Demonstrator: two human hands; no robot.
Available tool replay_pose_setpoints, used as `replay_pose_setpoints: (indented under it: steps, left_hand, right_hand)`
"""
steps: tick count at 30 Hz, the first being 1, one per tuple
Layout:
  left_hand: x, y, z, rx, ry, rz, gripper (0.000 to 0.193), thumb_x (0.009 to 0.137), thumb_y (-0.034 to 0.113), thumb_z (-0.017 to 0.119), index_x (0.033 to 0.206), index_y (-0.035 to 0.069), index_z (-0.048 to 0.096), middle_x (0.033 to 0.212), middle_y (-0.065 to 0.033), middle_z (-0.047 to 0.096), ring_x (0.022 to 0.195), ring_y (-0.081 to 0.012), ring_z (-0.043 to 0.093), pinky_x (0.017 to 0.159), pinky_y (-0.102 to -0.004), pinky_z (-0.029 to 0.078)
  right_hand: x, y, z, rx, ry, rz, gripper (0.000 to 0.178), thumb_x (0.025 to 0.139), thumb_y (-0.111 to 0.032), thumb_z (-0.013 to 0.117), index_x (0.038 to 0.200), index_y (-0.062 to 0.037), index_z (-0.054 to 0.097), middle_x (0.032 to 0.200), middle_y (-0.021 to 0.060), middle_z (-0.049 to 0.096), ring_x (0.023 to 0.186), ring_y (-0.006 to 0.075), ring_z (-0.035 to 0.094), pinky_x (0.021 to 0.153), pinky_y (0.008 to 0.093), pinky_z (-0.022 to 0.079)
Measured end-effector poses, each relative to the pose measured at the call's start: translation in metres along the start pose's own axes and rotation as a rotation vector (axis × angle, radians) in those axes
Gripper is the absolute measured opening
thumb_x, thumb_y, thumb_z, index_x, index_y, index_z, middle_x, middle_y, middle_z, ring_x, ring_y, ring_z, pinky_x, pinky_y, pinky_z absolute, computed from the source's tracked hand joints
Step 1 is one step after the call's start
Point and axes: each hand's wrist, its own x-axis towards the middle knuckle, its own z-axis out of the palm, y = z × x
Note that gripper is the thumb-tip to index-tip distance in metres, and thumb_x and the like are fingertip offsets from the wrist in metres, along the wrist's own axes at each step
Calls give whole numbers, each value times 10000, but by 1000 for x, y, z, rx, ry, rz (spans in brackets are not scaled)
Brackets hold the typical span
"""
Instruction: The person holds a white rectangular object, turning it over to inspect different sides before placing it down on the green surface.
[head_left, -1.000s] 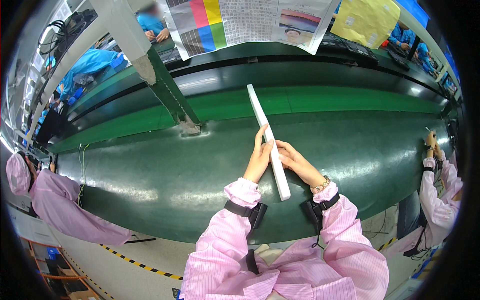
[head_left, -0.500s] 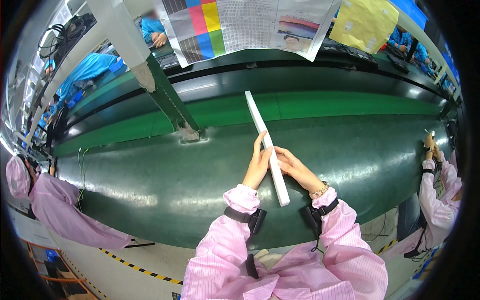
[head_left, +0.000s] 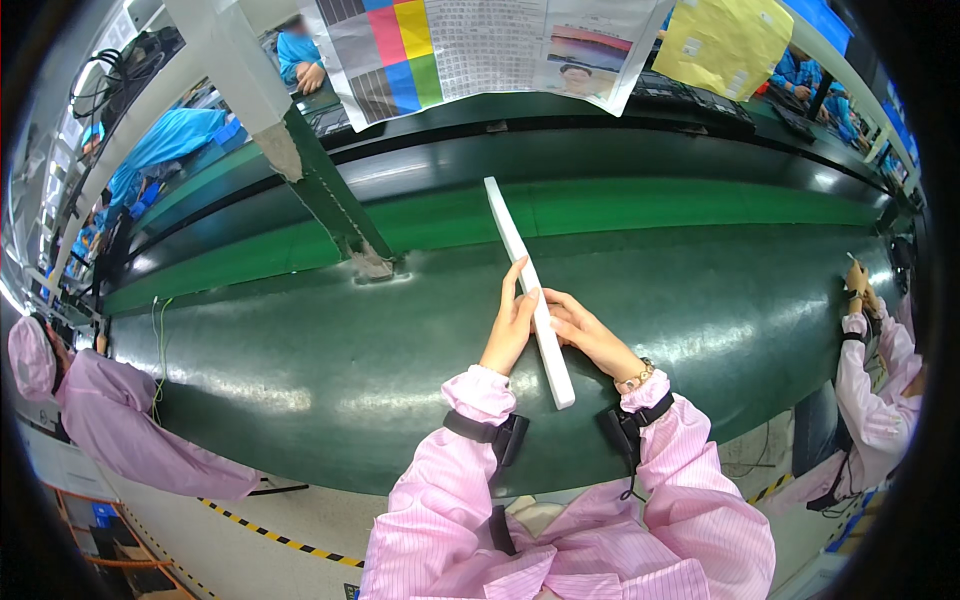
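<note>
A long, slim white bar (head_left: 556, 372), perhaps a narrow box seen edge-on, is held at a slant over the green tabletop. Its far end points away and a little left. My left hand (head_left: 509, 328) is closed on its left side, thumb and forefinger against the bar. From the right, my right hand (head_left: 592, 336) grips the same bar, its fingertips partly hidden behind it. Both hands hold it near the middle and lower half.
The green table (head_left: 300, 350) has a metal post (head_left: 330, 190) rising at the left. Printed sheets (head_left: 490, 50) hang ahead, beside a yellow sheet (head_left: 722, 45). A thin green cord (head_left: 160, 350) lies at the left edge. Co-workers sit at both sides and across.
The whole picture has shifted very slightly to the left. Both hands keep the same hold on the white bar.
</note>
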Motion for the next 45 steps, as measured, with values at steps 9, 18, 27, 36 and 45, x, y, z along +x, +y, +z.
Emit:
replay_pose_setpoints:
  steps: [9,18,27,36,45]
  left_hand:
    - [0,-2,-1,-44,-20,-54,480,945,197,413,1401,214,262,921,-12,482,796,-76,461,722,-214,408]
    - [0,-2,-1,-37,-21,-47,477,949,194,411,1402,216,260,911,-15,487,774,-78,463,712,-217,413]
    - [-1,0,1,-9,-9,-35,474,950,211,416,1398,206,263,913,-25,494,781,-88,475,726,-234,421]
    - [1,-4,-2,-15,-14,-13,478,946,194,422,1398,191,266,954,-32,490,803,-88,472,747,-230,411]
    - [-1,2,1,-5,-3,-40,481,945,189,415,1402,194,262,963,-28,484,804,-87,458,757,-228,403]
  right_hand:
    - [-1,-3,1,-24,7,15,543,929,-297,507,1365,-55,292,1146,61,522,879,110,564,671,245,478]
    - [-1,-4,1,-20,2,12,536,930,-281,506,1366,-57,288,1140,57,520,891,106,556,674,240,471]
    - [-4,-9,1,-18,-3,67,549,920,-287,516,1372,-69,292,1211,71,496,1068,119,492,870,252,406]
    - [-3,-7,1,7,-9,80,559,921,-295,517,1374,-67,284,1272,79,460,1118,128,469,900,271,395]
    - [-2,-5,-2,12,-27,86,576,920,-311,519,1381,-70,272,1268,68,461,1093,120,477,876,258,396]
